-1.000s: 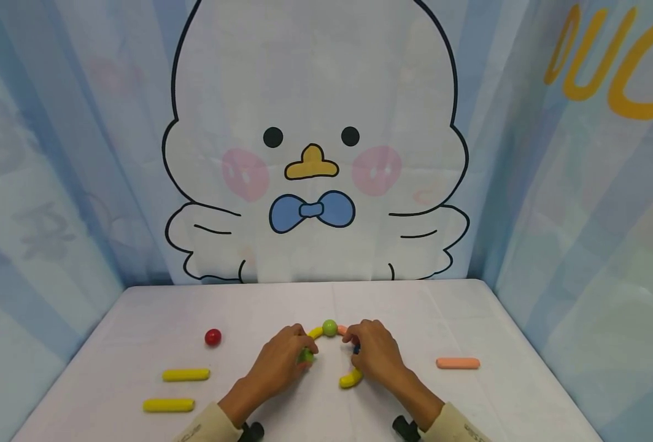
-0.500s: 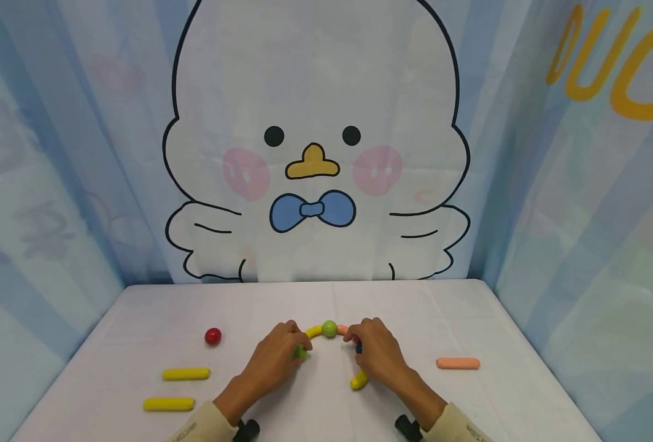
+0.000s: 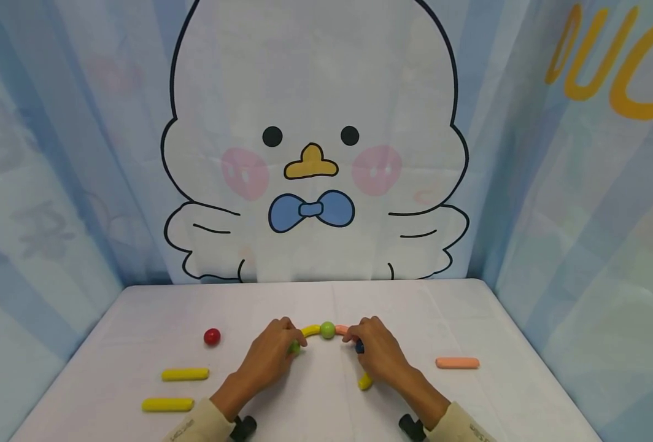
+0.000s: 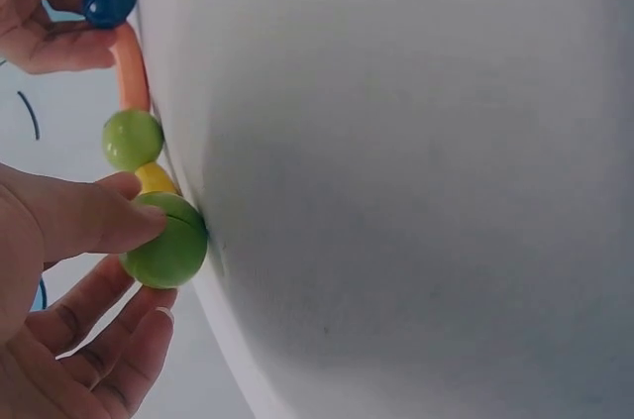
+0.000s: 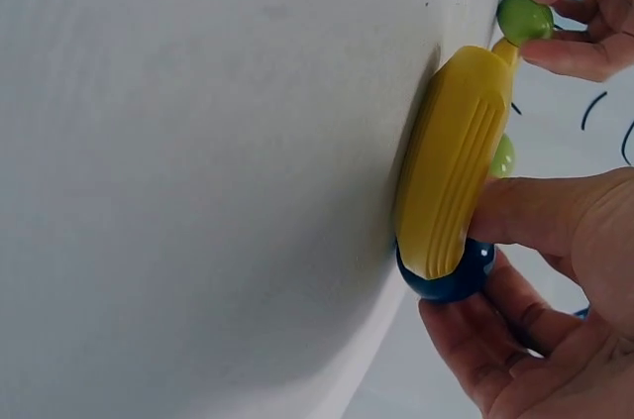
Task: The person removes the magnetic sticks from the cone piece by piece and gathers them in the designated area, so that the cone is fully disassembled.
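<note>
A chain of coloured balls and curved rods arcs across the white table in the head view. With thumb and fingers, my left hand (image 3: 271, 350) pinches the green ball (image 4: 163, 259) at the chain's left end. From there a short yellow rod (image 3: 311, 330) leads to a lighter green ball (image 3: 328, 330) at the top. An orange curved rod (image 4: 132, 67) runs on to the blue ball (image 5: 480, 265), which my right hand (image 3: 378, 351) grips between thumb and fingers. Beyond the blue ball, a yellow curved rod (image 5: 451, 161) points toward the near side, partly hidden by the right hand in the head view.
Left on the table (image 3: 282, 411) lie a red ball (image 3: 212, 337) and two straight yellow rods, one farther (image 3: 185, 374) and one nearer (image 3: 167, 404). A straight orange rod (image 3: 457, 363) lies to the right. A printed curtain (image 3: 315, 252) stands behind the table.
My left hand has moved left and slightly away with the green ball, widening the arc. The yellow rod under my right hand has swung right; that hand has barely shifted.
</note>
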Demonstrator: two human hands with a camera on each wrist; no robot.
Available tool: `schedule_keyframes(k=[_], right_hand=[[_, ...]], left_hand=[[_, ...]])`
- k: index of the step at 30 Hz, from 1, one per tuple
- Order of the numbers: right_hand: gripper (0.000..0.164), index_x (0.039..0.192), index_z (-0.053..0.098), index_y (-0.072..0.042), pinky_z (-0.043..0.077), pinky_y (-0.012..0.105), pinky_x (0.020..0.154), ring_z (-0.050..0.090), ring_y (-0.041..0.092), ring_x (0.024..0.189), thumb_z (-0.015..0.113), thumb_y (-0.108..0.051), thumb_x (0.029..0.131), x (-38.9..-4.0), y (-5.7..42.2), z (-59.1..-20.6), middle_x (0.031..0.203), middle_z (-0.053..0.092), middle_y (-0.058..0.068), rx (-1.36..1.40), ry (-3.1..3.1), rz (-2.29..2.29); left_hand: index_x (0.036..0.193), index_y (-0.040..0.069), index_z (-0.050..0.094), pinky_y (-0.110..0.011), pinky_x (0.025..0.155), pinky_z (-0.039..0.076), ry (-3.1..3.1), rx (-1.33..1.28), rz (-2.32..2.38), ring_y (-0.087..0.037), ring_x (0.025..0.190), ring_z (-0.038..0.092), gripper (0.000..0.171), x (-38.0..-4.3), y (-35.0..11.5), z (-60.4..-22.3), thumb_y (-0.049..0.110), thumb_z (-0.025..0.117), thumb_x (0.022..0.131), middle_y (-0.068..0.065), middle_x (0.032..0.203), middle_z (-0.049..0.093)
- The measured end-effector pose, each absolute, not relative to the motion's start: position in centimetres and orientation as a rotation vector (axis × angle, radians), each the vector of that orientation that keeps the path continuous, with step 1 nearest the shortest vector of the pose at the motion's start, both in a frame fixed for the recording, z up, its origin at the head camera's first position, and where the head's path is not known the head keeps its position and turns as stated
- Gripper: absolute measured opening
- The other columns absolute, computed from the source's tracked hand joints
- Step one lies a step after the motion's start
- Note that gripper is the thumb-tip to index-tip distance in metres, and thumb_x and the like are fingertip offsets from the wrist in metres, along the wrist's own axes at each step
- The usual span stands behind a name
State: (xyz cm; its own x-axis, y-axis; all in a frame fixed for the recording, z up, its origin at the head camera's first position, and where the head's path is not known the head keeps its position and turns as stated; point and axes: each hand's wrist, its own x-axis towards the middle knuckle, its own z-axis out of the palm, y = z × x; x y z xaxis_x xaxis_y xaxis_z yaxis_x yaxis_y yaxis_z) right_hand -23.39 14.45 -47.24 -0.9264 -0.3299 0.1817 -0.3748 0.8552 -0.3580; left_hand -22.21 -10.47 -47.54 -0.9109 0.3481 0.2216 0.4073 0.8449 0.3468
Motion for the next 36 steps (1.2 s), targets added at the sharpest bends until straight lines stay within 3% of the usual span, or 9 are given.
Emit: schedule_keyframes(k=[14,27,36], right_hand=[[0.039,0.106,0.082,-0.023,0.057,0.041,0.09,0.054,0.013,0.101,0.08,0.009,0.085,-23.4,14.7,-47.1,0.103,0.068,-0.004,0.606,-2.948,0.626],[0.039,0.11,0.081,-0.018,0.056,0.046,0.097,0.058,0.017,0.107,0.091,0.001,0.078,-23.3,15.1,-47.0,0.107,0.069,-0.003,0.584,-2.926,0.702],[0.036,0.108,0.08,-0.019,0.053,0.037,0.085,0.061,0.014,0.092,0.094,-0.006,0.077,-22.8,15.7,-47.3,0.097,0.067,-0.004,0.416,-2.851,0.76]], left_hand=[[0.103,0.017,0.082,-0.037,0.091,0.058,-2.863,-0.595,-0.568,-0.015,0.096,0.058,0.03,-23.0,-11.4,-47.3,-0.008,0.08,0.087,0.0,0.102,0.068],[0.107,0.021,0.081,-0.038,0.091,0.059,-2.862,-0.566,-0.571,-0.015,0.096,0.057,0.034,-23.4,-11.4,-47.7,-0.004,0.085,0.084,0.001,0.104,0.068],[0.108,0.021,0.08,-0.038,0.094,0.059,-2.746,-0.572,-0.57,-0.016,0.101,0.061,0.033,-23.0,-10.1,-47.5,0.008,0.093,0.08,0.002,0.106,0.069]])
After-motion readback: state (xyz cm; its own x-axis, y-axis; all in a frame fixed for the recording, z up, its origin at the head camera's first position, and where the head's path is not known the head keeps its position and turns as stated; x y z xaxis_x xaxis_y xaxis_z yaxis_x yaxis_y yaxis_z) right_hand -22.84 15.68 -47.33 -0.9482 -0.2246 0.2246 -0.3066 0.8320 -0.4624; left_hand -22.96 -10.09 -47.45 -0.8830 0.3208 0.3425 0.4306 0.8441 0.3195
